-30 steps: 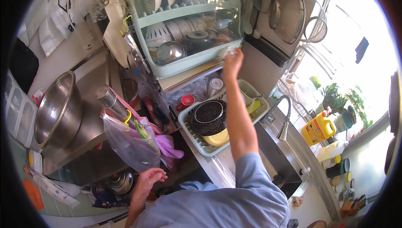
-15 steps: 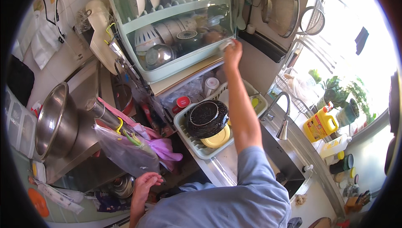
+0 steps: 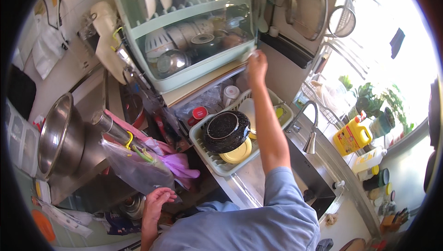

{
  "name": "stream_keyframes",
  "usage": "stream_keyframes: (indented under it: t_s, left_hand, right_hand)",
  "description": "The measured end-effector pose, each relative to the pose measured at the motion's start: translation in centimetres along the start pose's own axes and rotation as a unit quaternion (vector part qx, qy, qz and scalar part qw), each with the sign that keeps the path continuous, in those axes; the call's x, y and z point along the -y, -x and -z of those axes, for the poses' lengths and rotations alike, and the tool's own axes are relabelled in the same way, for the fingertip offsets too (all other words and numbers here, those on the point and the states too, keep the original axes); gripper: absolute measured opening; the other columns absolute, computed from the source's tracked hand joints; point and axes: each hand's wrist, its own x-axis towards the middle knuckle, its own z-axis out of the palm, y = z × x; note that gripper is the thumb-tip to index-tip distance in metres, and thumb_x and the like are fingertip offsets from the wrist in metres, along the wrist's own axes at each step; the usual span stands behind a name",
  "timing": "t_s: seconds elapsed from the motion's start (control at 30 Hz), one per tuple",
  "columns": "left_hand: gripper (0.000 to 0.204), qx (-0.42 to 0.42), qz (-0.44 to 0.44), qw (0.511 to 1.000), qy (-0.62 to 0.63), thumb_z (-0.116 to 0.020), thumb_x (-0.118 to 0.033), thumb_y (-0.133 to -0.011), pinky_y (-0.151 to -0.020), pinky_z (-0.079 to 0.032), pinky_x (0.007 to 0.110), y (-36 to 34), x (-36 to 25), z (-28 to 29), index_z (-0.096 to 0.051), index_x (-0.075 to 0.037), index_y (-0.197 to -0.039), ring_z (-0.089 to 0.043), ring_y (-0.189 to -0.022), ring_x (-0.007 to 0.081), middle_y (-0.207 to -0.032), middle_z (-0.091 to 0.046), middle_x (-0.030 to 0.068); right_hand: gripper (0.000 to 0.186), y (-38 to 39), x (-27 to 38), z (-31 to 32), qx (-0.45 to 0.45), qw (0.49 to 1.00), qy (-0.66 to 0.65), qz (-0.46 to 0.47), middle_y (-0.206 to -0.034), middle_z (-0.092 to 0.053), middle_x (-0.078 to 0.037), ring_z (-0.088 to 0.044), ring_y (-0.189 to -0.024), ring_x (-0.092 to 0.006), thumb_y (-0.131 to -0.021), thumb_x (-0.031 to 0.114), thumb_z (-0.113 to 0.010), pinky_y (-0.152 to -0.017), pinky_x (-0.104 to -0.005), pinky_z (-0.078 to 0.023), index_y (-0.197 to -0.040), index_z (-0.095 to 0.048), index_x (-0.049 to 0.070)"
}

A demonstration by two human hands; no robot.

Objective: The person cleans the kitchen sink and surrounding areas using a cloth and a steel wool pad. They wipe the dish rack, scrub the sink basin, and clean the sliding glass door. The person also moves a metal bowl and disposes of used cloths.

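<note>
While the right hand [image 3: 256,63] seemingly grips the dish cabinet [image 3: 194,80] edge, the left hand [image 3: 156,201] hangs loose.

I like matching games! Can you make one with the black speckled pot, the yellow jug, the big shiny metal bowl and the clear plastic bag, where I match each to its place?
Things:
1. black speckled pot
2. yellow plastic jug
3. big shiny metal bowl
4. clear plastic bag

Places:
A. by the bright window, past the tap
B. far left, tilted on its side
C. upside down in the pale green drying tray
D. just above the left hand

Pairs: 1-C, 2-A, 3-B, 4-D

The right hand reaches up to the pale green dish cabinet.
</note>
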Motion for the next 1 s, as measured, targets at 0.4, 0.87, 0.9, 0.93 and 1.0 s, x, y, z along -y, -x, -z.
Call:
stream_keyframes:
  t_s: [0.4,0.87,0.9,0.93,1.0]
  left_hand:
    - [0.026,-0.020,0.020,0.999,-0.021,-0.057,-0.014,-0.090,-0.074,-0.052,0.029,1.2,0.7,1.8,-0.059,0.007,-0.105,-0.065,-0.086,0.0206,-0.096,-0.066,0.0156]
    - [0.025,0.007,0.004,1.000,0.006,-0.057,-0.012,-0.090,-0.078,-0.052,0.031,0.9,1.0,3.4,-0.058,0.005,-0.108,-0.065,-0.089,0.0234,-0.100,-0.064,0.0155]
    - [0.025,0.014,0.002,1.000,0.007,-0.057,-0.012,-0.090,-0.078,-0.052,0.031,0.9,0.9,3.4,-0.058,0.005,-0.108,-0.065,-0.089,0.0233,-0.100,-0.064,0.0155]
    - [0.025,0.021,0.000,1.000,0.009,-0.057,-0.012,-0.090,-0.078,-0.052,0.031,0.9,0.8,3.4,-0.058,0.005,-0.108,-0.065,-0.090,0.0233,-0.100,-0.064,0.0155]
    - [0.025,0.018,-0.012,1.000,0.012,-0.057,-0.012,-0.090,-0.078,-0.052,0.032,1.2,0.4,3.7,-0.058,0.005,-0.108,-0.065,-0.090,0.0232,-0.100,-0.064,0.0154]
  right_hand:
    - [0.025,9.9,3.2,-4.9,0.037,0.978,0.088,0.184,-0.112,-0.059,-0.018,-0.055,-0.108,-0.0315,-0.086,0.003,-0.056,-0.093,-0.0378,-0.042,-0.110,-0.062,0.000]
    - [0.020,22.3,9.0,-13.0,0.083,0.982,0.000,0.168,-0.101,-0.060,-0.013,-0.056,-0.096,-0.0236,-0.087,0.010,-0.061,-0.086,-0.0326,-0.043,-0.104,-0.060,0.000]
    - [0.020,23.1,9.2,-13.4,0.130,0.973,0.007,0.190,-0.101,-0.060,-0.013,-0.056,-0.095,-0.0249,-0.085,0.008,-0.062,-0.084,-0.0329,-0.043,-0.104,-0.060,0.001]
    - [0.019,23.7,9.2,-13.4,0.177,0.961,0.014,0.211,-0.100,-0.059,-0.014,-0.057,-0.094,-0.0262,-0.084,0.007,-0.063,-0.083,-0.0331,-0.044,-0.103,-0.061,0.003]
    - [0.019,23.4,9.1,-13.2,0.159,0.963,0.010,0.219,-0.099,-0.059,-0.013,-0.057,-0.093,-0.0274,-0.083,0.006,-0.063,-0.081,-0.0335,-0.045,-0.102,-0.062,0.004]
